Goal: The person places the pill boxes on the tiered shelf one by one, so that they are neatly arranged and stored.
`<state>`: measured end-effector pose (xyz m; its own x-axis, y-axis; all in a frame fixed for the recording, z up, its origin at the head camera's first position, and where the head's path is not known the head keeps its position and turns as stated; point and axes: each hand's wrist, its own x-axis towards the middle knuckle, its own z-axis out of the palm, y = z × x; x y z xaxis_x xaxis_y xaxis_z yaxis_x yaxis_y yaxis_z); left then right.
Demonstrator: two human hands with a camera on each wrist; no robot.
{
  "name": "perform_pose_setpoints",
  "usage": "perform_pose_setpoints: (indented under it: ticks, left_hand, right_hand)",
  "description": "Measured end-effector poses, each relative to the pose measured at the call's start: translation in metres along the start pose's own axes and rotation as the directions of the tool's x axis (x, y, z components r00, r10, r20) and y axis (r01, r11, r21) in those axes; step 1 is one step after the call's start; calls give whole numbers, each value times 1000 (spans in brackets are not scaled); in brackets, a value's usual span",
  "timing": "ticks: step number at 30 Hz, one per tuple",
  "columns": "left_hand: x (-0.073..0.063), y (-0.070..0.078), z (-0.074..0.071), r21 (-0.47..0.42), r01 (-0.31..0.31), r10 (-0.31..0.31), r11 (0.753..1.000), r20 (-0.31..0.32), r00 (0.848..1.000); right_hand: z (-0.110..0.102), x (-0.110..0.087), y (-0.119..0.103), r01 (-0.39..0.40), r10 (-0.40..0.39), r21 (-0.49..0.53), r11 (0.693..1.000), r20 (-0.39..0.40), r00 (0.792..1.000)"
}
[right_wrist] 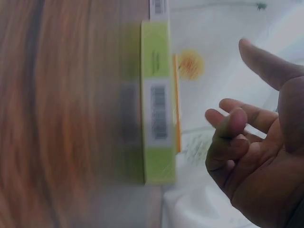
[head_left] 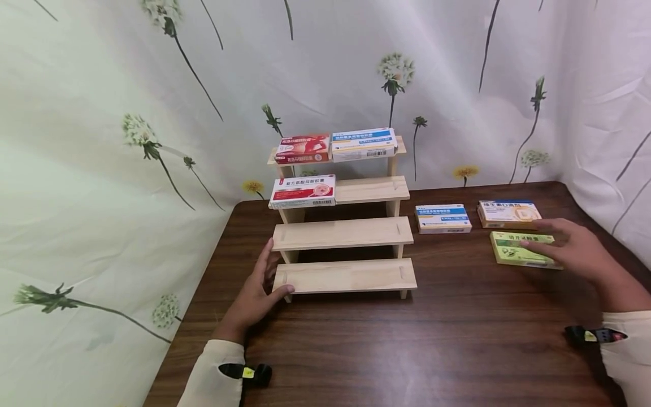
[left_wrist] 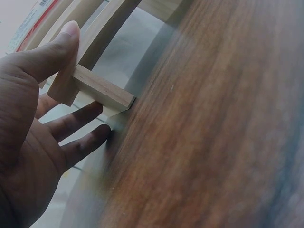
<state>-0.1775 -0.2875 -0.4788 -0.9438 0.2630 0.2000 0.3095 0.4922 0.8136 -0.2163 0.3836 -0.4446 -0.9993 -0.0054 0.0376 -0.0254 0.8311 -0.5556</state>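
Observation:
A pale wooden stepped rack (head_left: pixel 343 234) stands on the table. At its front left corner my left hand (head_left: pixel 259 288) grips the lowest step, thumb over the top and fingers along the side; the left wrist view shows the same hand (left_wrist: pixel 42 118) around the step's end. My right hand (head_left: pixel 580 251) hovers over a green medicine box (head_left: pixel 524 249), which lies flat. In the right wrist view that hand (right_wrist: pixel 261 156) is apart from the green box (right_wrist: pixel 159 104), thumb spread and fingers loosely bent, with nothing held.
A red box (head_left: pixel 303 148) and a blue-and-white box (head_left: pixel 363 143) lie on the top step. One step lower lies a red-and-white box (head_left: pixel 303 190). On the table, right of the rack, are another blue-and-white box (head_left: pixel 442 219) and an orange-and-white box (head_left: pixel 508 214). Dandelion-print cloth (head_left: pixel 330 68) hangs behind.

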Motion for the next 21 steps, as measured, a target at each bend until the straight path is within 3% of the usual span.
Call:
perform_pose_setpoints:
  ticks: [6,13,21]
  left_hand:
    - [0,0,0,1,3,-3,1000,2,1000]
    - [-1,0,0,9,-1,1,1000,-2,1000]
    - [0,-1,0,14,6,-6,1000,-2,1000]
  right_hand:
    - [-5,0,19,-33,33,-11,999,43,999]
    - [-11,2,39,-70,74,-34,997,151,986]
    - [-12,0,56,-58,65,-41,997,172,983]
